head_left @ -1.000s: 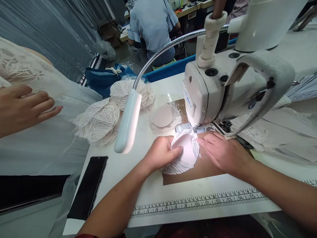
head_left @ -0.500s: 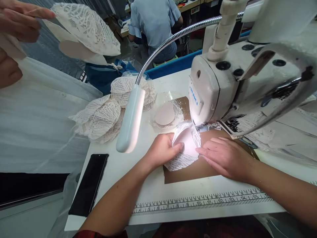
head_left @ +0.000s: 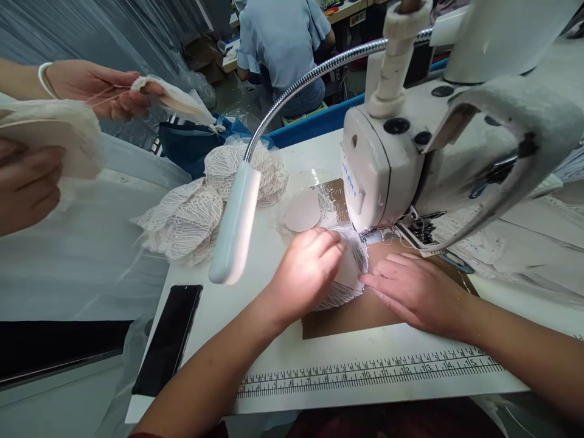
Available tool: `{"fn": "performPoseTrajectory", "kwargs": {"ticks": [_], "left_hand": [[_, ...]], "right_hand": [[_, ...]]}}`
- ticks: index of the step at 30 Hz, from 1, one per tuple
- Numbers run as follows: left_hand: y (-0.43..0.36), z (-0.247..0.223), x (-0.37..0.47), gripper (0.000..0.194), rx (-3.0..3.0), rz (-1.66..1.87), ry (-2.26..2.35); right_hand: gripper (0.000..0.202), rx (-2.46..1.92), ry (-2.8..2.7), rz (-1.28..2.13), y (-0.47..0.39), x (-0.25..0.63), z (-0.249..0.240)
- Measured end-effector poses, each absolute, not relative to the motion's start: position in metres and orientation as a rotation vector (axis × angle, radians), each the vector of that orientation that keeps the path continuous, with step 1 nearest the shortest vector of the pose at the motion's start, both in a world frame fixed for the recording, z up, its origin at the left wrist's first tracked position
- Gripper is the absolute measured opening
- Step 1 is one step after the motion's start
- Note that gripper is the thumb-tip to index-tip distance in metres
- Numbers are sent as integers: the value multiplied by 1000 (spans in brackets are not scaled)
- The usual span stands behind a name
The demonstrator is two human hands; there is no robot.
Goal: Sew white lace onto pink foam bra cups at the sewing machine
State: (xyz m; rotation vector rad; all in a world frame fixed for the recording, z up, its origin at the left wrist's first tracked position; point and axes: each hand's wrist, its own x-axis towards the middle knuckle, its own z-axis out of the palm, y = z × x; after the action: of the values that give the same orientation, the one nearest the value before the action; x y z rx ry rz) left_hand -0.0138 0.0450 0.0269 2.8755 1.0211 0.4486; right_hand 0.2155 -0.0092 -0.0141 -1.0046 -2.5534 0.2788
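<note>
A white lace piece with a smooth, pale cup-shaped pad (head_left: pixel 350 272) lies under the sewing machine head (head_left: pixel 371 170), its upper edge by the needle area. Over its left part is my left hand (head_left: pixel 308 267), fingers curled and pressed together. What these fingers hold, if anything, is hidden. My right hand (head_left: pixel 410 292) rests on the brown mat (head_left: pixel 337 322), its index fingertip at the lace piece's right edge. Its thumb seems tucked below, closed on that edge. Behind my left hand lies another pale pad on lace (head_left: pixel 303 211).
A lamp (head_left: pixel 235 225) on a bendable metal neck hangs over the table. Lace pieces (head_left: pixel 182 219) are heaped at the left, near a black phone (head_left: pixel 168 340). A ruler strip (head_left: pixel 365 374) runs along the front. A co-worker's hands (head_left: pixel 104 91) hold lace pieces at upper left.
My left hand has lifted off the lace piece's left side and moved up and right, fingers curling. My right hand stays nearly still. The co-worker's hands have drawn two pieces apart.
</note>
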Motion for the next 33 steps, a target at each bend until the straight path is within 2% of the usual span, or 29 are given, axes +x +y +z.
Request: {"fn": "performPoseTrajectory", "kwargs": {"ticks": [3,7,14,22,33], "left_hand": [[50,8,-2,29,2895,261,751],[52,-5,-1,31,2853,210,766],[48,0,-7,35,2885,173,694],[52,-2,-8,35,2880,202,665],[56,-1,-10,43,3003,83,617]], "right_hand": [[26,-989,-2568,257,-9,216,-15],[28,-951,-2518,244,-6,221,-21],[37,-1286,-2413,11,3,227,-27],[35,-1308,-2424,-59,3,223,-28],[43,-1265,-2500,-111,2,216,-21]]}}
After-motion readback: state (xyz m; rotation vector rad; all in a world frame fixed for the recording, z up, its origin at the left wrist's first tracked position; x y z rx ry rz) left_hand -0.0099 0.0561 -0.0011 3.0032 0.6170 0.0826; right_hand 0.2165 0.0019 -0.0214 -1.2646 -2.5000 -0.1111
